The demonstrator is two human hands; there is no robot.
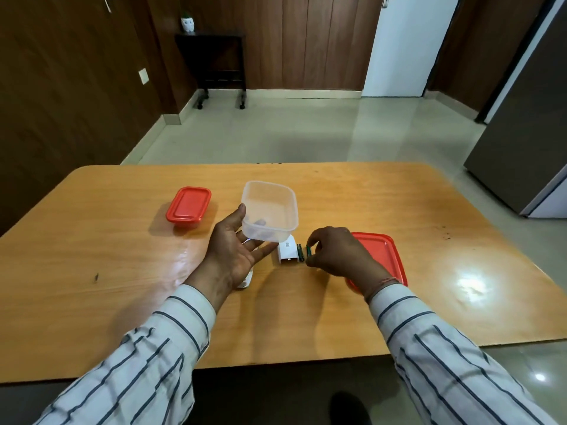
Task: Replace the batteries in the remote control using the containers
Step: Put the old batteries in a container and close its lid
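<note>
My left hand (233,253) holds a clear, lidless plastic container (270,210) tilted above the table, thumb on its near wall and fingers under its base. The white remote control (247,279) lies mostly hidden beneath that hand. A white battery cover (287,251) lies just right of it. One dark green battery (300,252) rests on the table beside the cover. My right hand (337,253) pinches a second green battery (308,251) between thumb and fingers, right next to the first. A loose red lid (383,253) lies under my right wrist.
A second small container with its red lid on (188,208) stands at the left of the wooden table (122,271). The table's near edge runs under my forearms. Beyond the far edge are a tiled floor and a dark side table (221,65).
</note>
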